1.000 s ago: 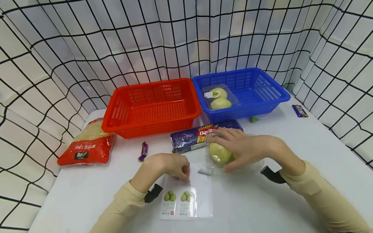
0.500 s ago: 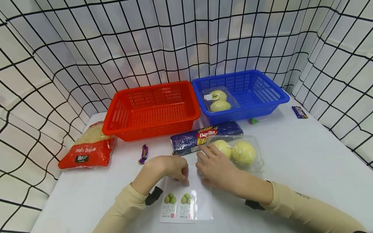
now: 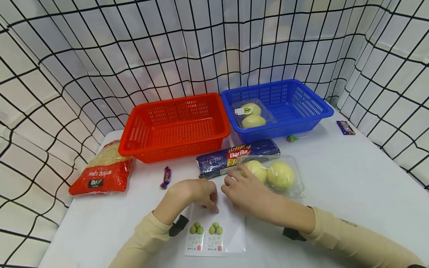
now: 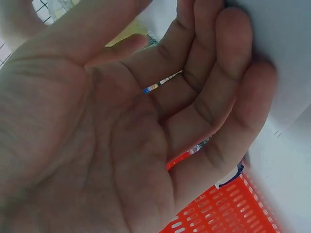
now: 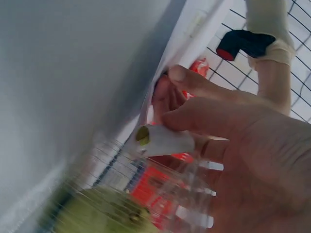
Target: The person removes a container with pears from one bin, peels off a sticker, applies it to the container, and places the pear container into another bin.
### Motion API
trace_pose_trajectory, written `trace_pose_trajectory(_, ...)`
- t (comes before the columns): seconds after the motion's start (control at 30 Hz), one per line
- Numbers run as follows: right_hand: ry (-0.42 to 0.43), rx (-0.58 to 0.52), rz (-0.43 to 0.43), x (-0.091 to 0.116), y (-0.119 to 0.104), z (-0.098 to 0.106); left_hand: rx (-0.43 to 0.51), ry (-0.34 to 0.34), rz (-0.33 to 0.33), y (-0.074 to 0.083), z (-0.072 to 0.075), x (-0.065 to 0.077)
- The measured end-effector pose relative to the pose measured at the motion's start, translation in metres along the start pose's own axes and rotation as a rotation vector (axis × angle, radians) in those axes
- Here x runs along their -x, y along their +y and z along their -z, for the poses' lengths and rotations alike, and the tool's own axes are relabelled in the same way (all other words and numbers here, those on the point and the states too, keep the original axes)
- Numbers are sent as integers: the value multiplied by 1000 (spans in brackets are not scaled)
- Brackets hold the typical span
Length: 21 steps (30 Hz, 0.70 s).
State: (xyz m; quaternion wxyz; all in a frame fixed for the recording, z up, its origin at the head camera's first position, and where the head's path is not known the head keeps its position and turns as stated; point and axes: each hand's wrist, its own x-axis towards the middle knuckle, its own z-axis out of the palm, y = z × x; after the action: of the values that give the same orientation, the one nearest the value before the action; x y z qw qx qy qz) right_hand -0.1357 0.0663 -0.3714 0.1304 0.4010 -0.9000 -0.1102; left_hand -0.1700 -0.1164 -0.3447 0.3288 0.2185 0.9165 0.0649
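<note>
Since a second ago, the right hand [image 3: 246,191] has swung from above the clear fruit pack [image 3: 298,184] down to its left end, where I earlier saw a curled white label [image 5: 165,141] lying loose. On my right wrist feed, thumb and fingers now pinch that label, green print showing inside the curl. I see the left hand [image 3: 197,193] in the same place, fingers loosely bent, palm bare, fingertips resting on the label sheet [image 3: 232,238]. Two fruit labels [image 3: 215,236] remain on the sheet's lower half. Both hands are near each other but apart. The clear pack sits beside the right hand with two yellow-green fruits [image 3: 280,175] in it, partly in front of a spaghetti box [image 3: 214,162]. Beyond that, I have a red basket [image 3: 177,149] beside a blue basket [image 3: 285,128], which holds another fruit pack [image 3: 253,121] at its left end. Purple candy [image 3: 165,178] and a red bag [image 3: 102,176] lie leftward; a lollipop [image 3: 292,138] and a small packet [image 3: 345,127] lie rightward.
</note>
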Motion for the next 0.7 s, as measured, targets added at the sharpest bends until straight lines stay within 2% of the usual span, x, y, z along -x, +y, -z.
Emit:
trace_pose_trajectory(0.3,48,-211,-3,2,9,11,-32,47,23,1,-4,-2)
trace_pose_trajectory(0.7,26,-470,25,2,13,19,-27,50,38,2,-4,-3)
